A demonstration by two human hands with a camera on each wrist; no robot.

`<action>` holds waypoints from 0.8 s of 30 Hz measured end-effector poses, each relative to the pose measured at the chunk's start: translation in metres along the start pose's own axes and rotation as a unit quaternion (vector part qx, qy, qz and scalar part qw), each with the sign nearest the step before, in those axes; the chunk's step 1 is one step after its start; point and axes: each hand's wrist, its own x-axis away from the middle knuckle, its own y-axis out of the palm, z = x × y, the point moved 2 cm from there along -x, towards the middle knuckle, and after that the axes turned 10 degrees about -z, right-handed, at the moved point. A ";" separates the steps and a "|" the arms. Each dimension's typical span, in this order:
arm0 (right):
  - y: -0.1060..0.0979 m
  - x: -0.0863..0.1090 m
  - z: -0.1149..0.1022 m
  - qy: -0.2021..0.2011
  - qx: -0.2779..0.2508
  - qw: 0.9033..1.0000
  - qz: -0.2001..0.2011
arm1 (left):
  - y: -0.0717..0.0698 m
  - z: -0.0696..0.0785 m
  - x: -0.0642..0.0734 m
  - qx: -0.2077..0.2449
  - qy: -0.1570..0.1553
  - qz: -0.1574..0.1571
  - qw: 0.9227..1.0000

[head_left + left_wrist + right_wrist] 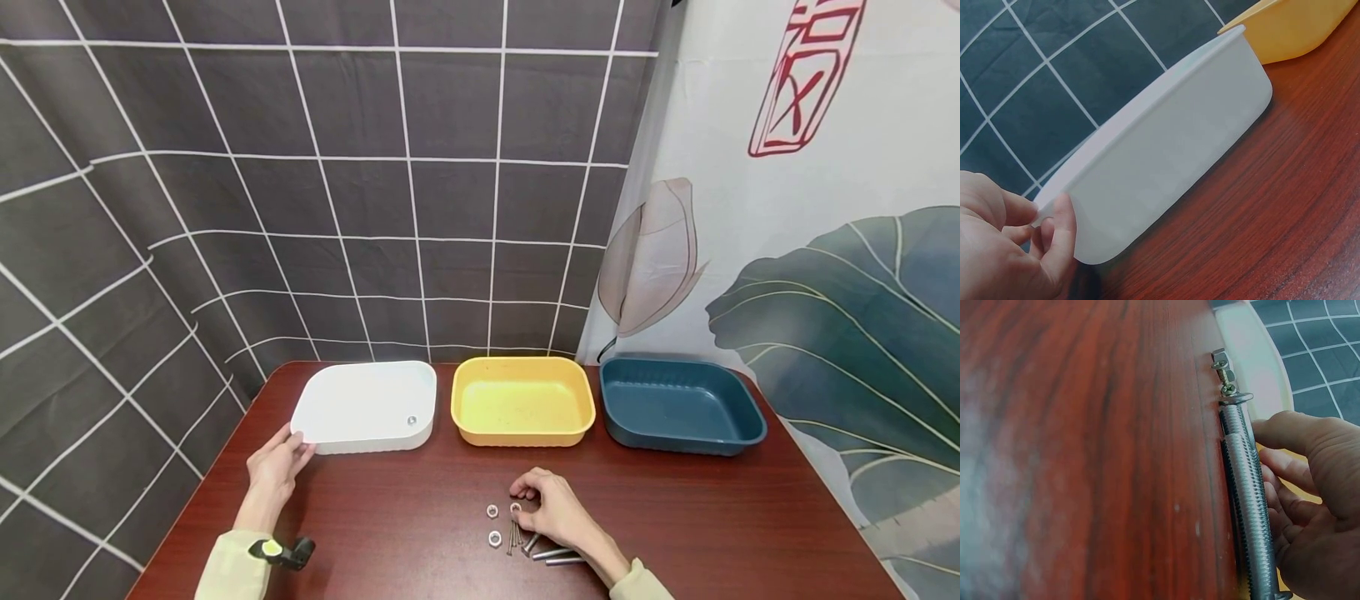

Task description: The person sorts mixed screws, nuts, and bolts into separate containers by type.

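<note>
With thumb and fingers, my left hand point(272, 471) pinches the near left corner of a white plastic bin point(1160, 150). A metal nut point(412, 421) lies inside that bin. On the table, my right hand point(553, 508) hovers with thumb and forefinger apart, one hex nut point(515, 507) between their tips. I cannot tell whether they touch it. Two more nuts, an upper nut point(492, 510) and a lower nut point(494, 538), lie to the left. Thin screws point(514, 535) lie below the thumb. Long threaded bolts point(1246, 487) lie beside the palm, partly hidden in the head view.
A yellow bin point(522, 400) stands right of the white one, and a dark blue bin point(682, 404) right of that, all along the back of the red-brown table point(405, 517). Behind them hangs a dark gridded cloth point(450, 200).
</note>
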 end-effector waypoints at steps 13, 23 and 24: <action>0.000 0.000 -0.002 -0.020 0.012 1.000 0.006 | 0.000 0.000 0.000 -0.002 -0.001 0.000 1.000; 0.000 -0.001 -0.002 -0.029 0.040 0.999 -0.001 | 0.001 0.000 0.000 -0.005 0.002 0.000 1.000; 0.000 -0.001 -0.001 -0.034 0.045 0.998 0.000 | 0.001 0.000 0.000 -0.004 0.003 0.000 1.000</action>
